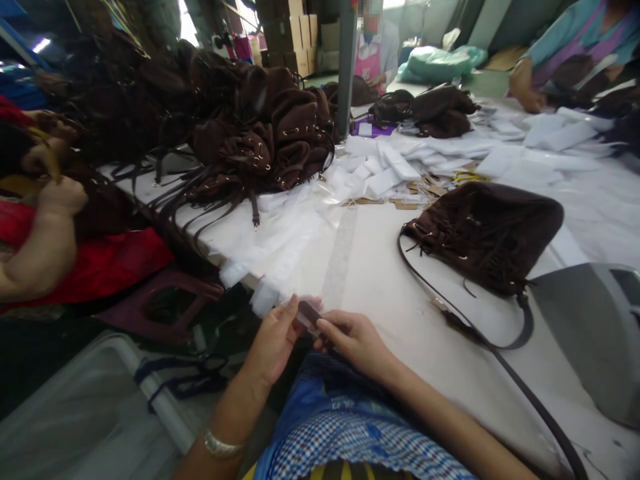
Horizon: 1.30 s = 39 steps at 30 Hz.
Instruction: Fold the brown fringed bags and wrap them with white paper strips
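Close to my body, at the table's near edge, both hands meet around a small dark brown strip (309, 312) with a rounded end. My right hand (357, 340) pinches its lower end between thumb and fingers. On the other side, my left hand (275, 340) is closed on a small clear plastic piece (301, 323), perhaps a little bag, against the strip. Whether the strip lies inside or in front of the plastic, I cannot tell. A dark brown handbag (493, 233) lies to the right, its long strap (530, 393) trailing towards me.
Brown bags (280, 127) are heaped at the back left. White packets (390, 170) and yellow scissors (470, 177) lie across the table. A grey machine (595, 333) stands at right, a white-framed bin (125, 373) at lower left. Co-workers sit left, behind and far right.
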Motion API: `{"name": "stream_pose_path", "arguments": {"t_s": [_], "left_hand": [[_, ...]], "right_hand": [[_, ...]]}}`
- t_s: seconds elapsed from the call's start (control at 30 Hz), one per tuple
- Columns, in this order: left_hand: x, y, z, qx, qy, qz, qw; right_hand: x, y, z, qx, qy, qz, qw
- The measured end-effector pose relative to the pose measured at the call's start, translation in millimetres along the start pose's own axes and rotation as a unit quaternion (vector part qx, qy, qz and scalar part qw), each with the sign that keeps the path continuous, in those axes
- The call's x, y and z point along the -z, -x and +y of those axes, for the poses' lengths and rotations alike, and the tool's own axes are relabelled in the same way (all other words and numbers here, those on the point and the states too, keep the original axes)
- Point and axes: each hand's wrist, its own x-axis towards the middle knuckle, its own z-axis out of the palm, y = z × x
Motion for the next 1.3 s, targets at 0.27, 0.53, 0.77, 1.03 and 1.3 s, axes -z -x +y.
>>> {"name": "stream_pose_path", "arguments": {"t_s": [0.27, 0.53, 0.77, 1.03, 1.3], "left_hand": [[10.0, 2.9, -6.8, 0.081, 0.022, -0.009, 0.996], [3.3, -9.2, -12.0, 0.038, 0.048, 0.102, 0.993], [3.7, -15.8, -7.3, -0.026, 0.061, 0.136, 0.988], [-4.4, -9.9, -16.1, -0.064, 0.02, 0.13, 0.989], [-19.0, 13.4, -27.0, -0.104, -0.106, 0.081, 0.986]], "right_hand": [[1.1, 8.6, 10.9, 0.023, 0.014, -0.014, 1.0], [7.4, 31.9, 15.3, 0.051, 0.057, -0.015, 0.997], [7.5, 48.1, 17.7, 0.027, 0.059, 0.043, 0.997], [6.0, 50.1, 14.4, 0.038, 0.026, 0.082, 0.996], [4.2, 41.8, 18.9, 0.068, -0.022, 0.116, 0.991]]}}
